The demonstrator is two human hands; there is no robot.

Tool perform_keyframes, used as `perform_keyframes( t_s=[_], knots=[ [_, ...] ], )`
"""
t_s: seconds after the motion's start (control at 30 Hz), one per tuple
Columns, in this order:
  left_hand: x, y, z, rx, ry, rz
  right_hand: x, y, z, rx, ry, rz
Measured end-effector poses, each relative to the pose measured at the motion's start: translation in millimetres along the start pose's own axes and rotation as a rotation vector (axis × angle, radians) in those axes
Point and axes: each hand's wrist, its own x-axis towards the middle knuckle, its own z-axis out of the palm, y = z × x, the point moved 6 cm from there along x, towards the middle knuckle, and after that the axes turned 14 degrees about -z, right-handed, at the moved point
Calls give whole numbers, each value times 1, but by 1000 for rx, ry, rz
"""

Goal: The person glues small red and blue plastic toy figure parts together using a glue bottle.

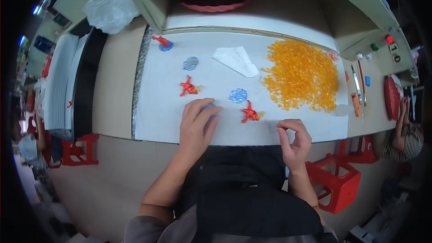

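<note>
My left hand point(196, 123) is at the front of the white work surface, fingers curled around a blue translucent disc point(208, 106) that they mostly cover. My right hand point(295, 140) is by the front edge, with thumb and forefinger pinched; anything between them is too small to make out. Between my hands lies a red figurine point(248, 113) with a yellow piece at its side. Another blue disc point(238, 95) rests just behind it. A second red figurine point(188, 86), also with a yellow bit, lies beyond my left hand. Further back is a blue disc with a yellowish middle point(190, 63).
At the far left, a red figurine point(160, 40) stands on a blue disc. A large heap of small yellow pieces point(301, 76) spreads at the right, beside a folded white tissue point(236, 60). Tweezers point(355, 78) and an orange-handled cutter point(356, 104) lie further right. A red stool point(335, 182) stands below.
</note>
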Motion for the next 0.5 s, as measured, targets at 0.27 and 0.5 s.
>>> perform_keyframes(
  t_s=[0.27,0.5],
  knots=[
    [6,38,27,141,-177,5,0,5,21,-138,-127,-26],
    [-4,30,38,230,-145,-18,7,0,53,-252,-319,-178]
  ],
)
